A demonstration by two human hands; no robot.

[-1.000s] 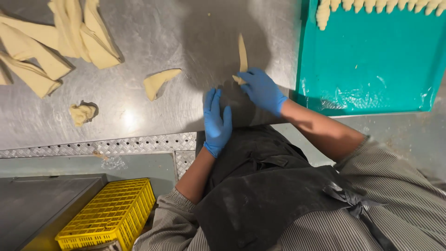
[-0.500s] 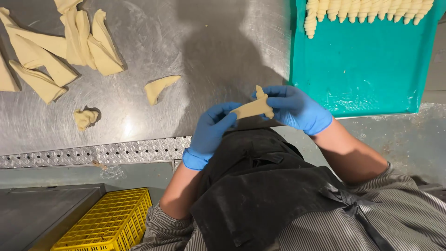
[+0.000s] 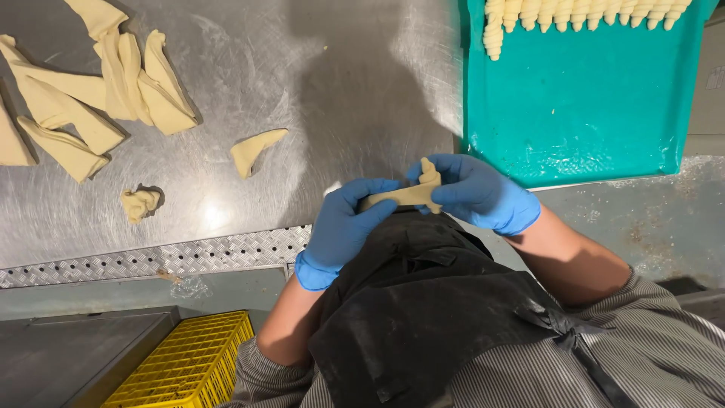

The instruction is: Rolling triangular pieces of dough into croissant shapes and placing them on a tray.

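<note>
Steel worktable (image 3: 362, 91), bare at centre; teal tray (image 3: 589, 113) at its right edge. Left hand (image 3: 347, 223) and right hand (image 3: 476, 193) both pinch one dough strip (image 3: 404, 195).

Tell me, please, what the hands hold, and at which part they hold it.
Both hold one strip of dough: the left hand grips its left end, the right hand its right end, above the steel table.

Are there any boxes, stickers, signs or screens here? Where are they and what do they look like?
No stickers, signs or screens show.
Crate: bottom left, below the table; yellow plastic grid, nearest thing to a box.
Tray: top right; flat teal rectangle.
Dough piece: pale strip held between left hand and right hand.
</note>
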